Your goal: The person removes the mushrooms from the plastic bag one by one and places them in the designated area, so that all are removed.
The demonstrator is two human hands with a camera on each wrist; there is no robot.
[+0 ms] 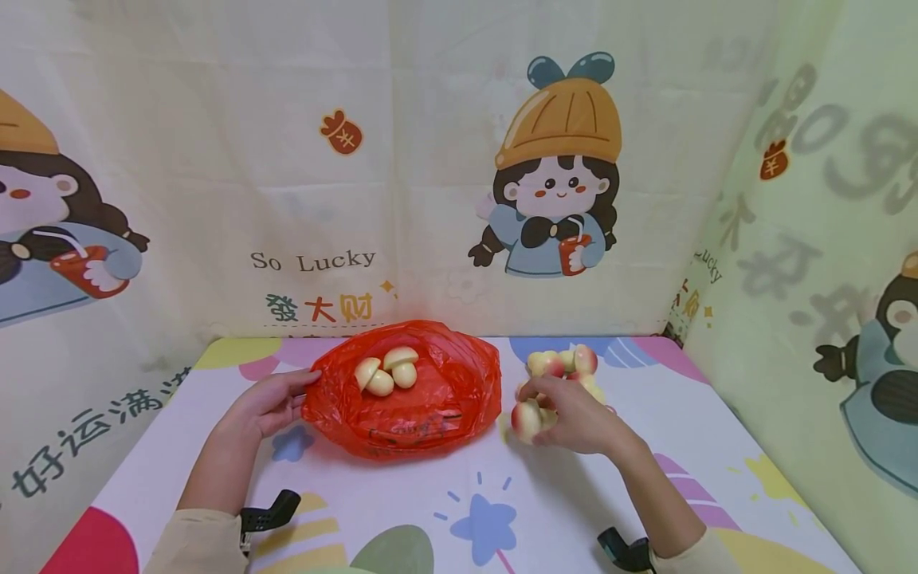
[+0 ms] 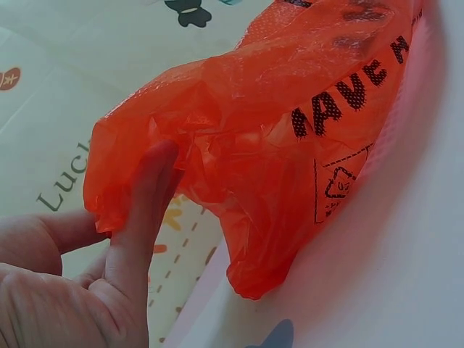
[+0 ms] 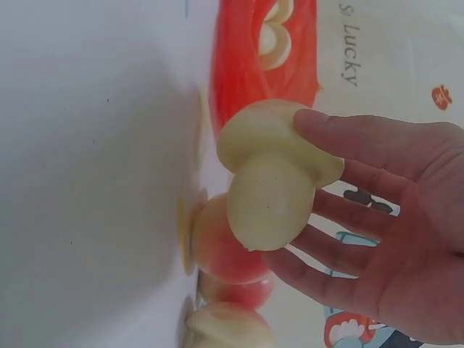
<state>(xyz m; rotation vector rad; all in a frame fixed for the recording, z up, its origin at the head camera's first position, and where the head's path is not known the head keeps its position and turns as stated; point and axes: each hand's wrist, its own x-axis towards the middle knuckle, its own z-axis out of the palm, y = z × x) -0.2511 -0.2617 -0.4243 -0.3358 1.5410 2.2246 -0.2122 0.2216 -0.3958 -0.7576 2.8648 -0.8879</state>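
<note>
A red plastic bag (image 1: pixel 437 434) lies with its mouth open on the table, and two cream toy mushrooms (image 1: pixel 404 371) rest inside it. At its left edge, my left hand (image 1: pixel 268 402) pinches the plastic; the left wrist view shows folds of the bag (image 2: pixel 210 145) between the fingers. My right hand (image 1: pixel 574 414), to the right of the bag, holds a cream toy mushroom (image 3: pixel 270 203) between thumb and fingertips, its stem towards the right wrist camera. Rounded pink-and-cream pieces (image 1: pixel 584 360) are grouped just beyond that hand, partly hidden by it.
A patterned cloth (image 1: pixel 402 502) with stars and coloured shapes covers the table. Printed fabric walls (image 1: pixel 430 199) stand at the back and on both sides. Each wrist carries a small black camera (image 1: pixel 268 514).
</note>
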